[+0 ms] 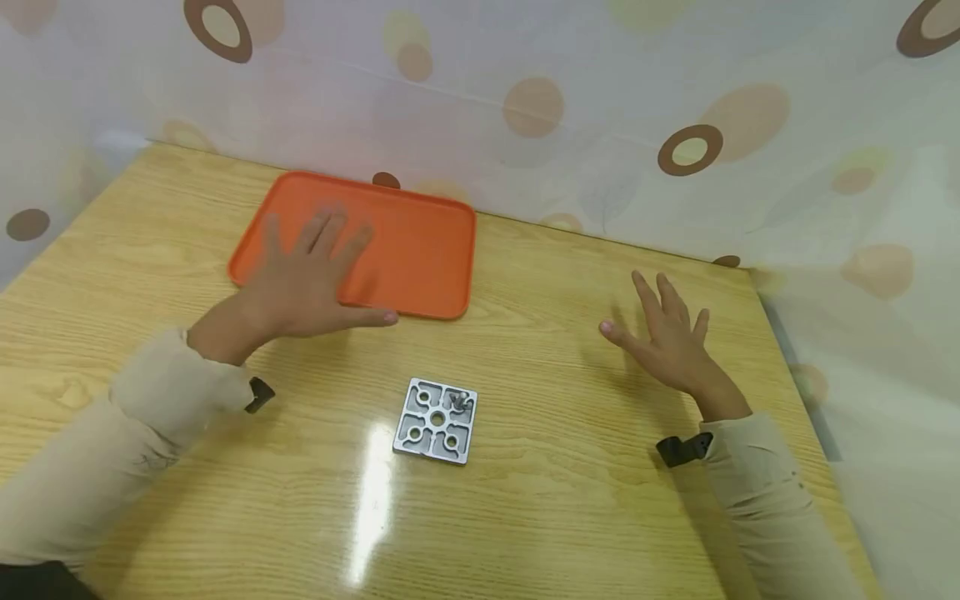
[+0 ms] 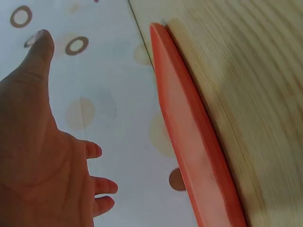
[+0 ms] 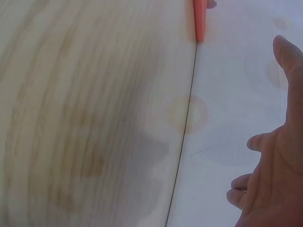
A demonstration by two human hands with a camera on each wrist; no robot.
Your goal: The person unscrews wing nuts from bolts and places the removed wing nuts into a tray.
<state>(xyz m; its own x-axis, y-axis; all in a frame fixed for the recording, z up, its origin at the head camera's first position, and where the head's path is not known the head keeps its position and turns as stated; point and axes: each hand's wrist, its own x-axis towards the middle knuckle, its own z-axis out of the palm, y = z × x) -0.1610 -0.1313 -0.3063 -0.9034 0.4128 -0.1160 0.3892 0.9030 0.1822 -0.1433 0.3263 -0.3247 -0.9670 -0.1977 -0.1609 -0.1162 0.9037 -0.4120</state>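
My left hand [image 1: 303, 283], fingers spread and slightly blurred, hovers over the front left part of an orange tray [image 1: 427, 250]. In the left wrist view its palm [image 2: 42, 156] holds nothing, and the tray's raised rim [image 2: 189, 99] runs alongside. On the right, my right hand [image 1: 671, 346] is held above the wooden table with straight fingers and nothing in it. Between the hands, nearer to me, lies a square grey metal plate [image 1: 437, 419] with ribs and several round holes. A small metal piece [image 1: 460, 402], perhaps a screw, sits in its far right compartment.
A pale curtain [image 1: 600, 108] with brown and beige circles hangs along the back and sides of the wooden table [image 1: 555, 500]. The tray lies close to the table's back edge. Black straps [image 1: 684, 450] show at both cuffs.
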